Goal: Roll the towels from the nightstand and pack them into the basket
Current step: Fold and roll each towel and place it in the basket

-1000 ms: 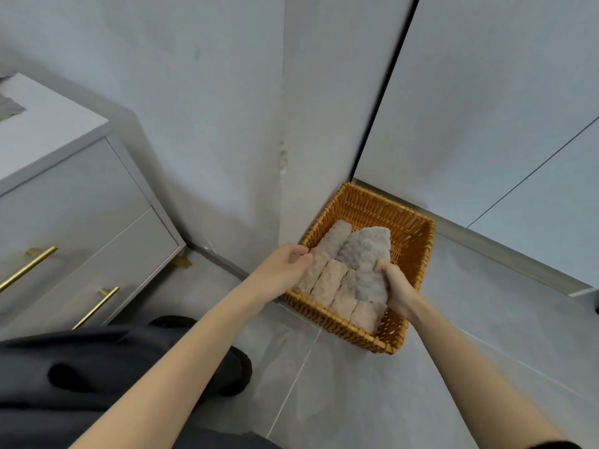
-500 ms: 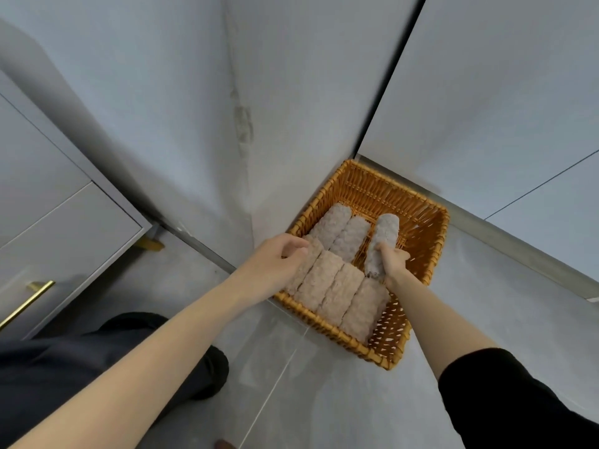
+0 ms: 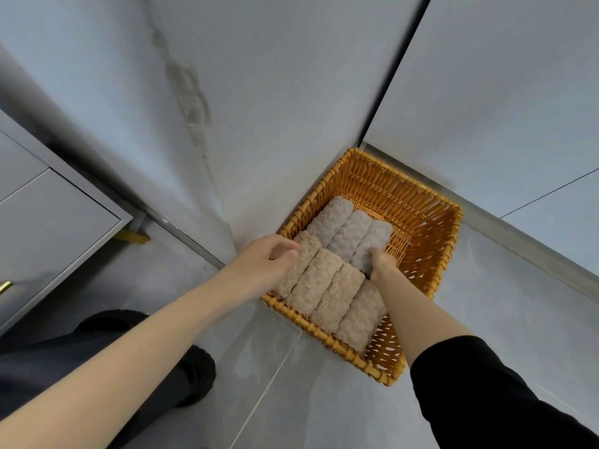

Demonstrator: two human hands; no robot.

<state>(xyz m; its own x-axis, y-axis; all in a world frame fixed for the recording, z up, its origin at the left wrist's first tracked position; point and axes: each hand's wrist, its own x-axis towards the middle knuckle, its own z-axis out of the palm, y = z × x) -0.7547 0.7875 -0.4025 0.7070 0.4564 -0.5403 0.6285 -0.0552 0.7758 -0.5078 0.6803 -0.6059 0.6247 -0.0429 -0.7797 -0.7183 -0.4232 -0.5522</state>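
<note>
Where the grey floor [image 3: 324,400] met the wall corner, right of the frame's centre, stood the orange wicker basket [image 3: 424,205], its right part bare. Inside lay seven rolled towels in two rows. Four fluffy beige rolls [image 3: 327,294] sat side by side along the lower left wall, and three paler grey rolls [image 3: 334,218] were packed above them, all running the same way. The rightmost grey roll [image 3: 372,241] lay flat, touching its neighbour.

The right hand [image 3: 382,262], reaching in from the lower right, had its fingers curled round that roll's near end. The left hand [image 3: 269,257], at the basket's left rim, had curled fingers against the end of the leftmost beige roll; whether they gripped or only pressed it was unclear.

Half a second before, the rightmost grey roll had stood tilted and apart from the other two, held up by the right hand. Now it was down level with them. The left hand had hardly moved.
</note>
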